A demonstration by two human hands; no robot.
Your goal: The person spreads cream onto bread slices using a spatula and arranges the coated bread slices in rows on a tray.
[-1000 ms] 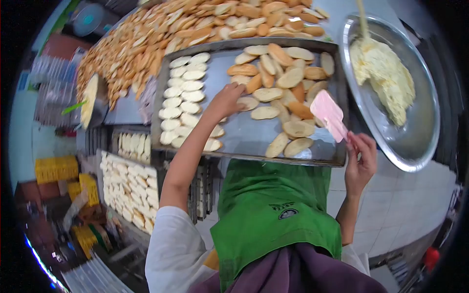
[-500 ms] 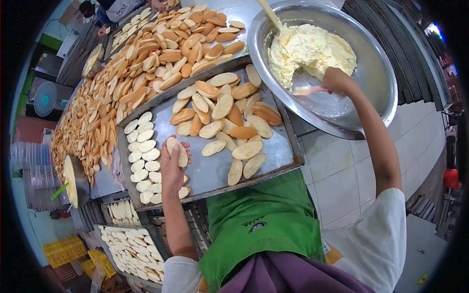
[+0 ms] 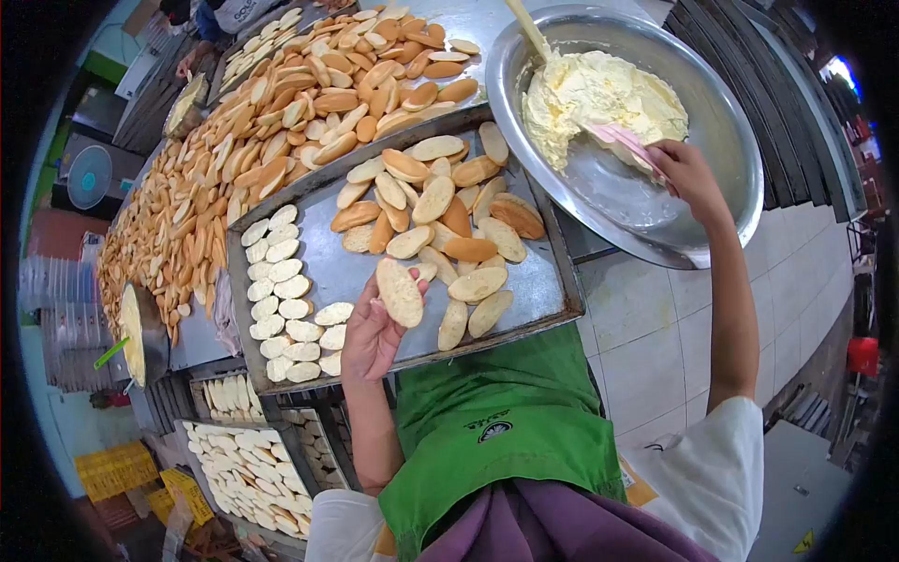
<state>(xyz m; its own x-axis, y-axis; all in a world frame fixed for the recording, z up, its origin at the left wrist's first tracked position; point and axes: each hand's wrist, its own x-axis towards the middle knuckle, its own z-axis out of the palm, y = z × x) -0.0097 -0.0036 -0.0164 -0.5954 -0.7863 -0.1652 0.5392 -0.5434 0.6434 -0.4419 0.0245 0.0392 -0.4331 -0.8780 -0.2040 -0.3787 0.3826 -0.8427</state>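
My left hand (image 3: 368, 345) holds an oval half of bread (image 3: 400, 292), cut face up, over the front of a metal tray (image 3: 316, 229). In my right hand (image 3: 693, 180) is a pink spatula (image 3: 618, 139), its blade against the pale yellow cream (image 3: 609, 94) inside a large steel bowl (image 3: 726, 155). Loose bread halves (image 3: 434, 200) are heaped in the middle of the tray. Along its left side, cream-topped halves (image 3: 266, 306) lie in rows.
A big pile of bread halves (image 3: 225, 178) covers the table to the left. Another handle (image 3: 529, 28) leans in the bowl. Lower left stands a tray full of bread pieces (image 3: 248, 473). Dark trays (image 3: 749, 103) are stacked at right. Another person's hand (image 3: 195, 61) shows at top left.
My left hand has moved right and up, with the bread half now tilted toward me. My right hand has brought the spatula up against the cream. Another cream-topped piece shows near the tray's front.
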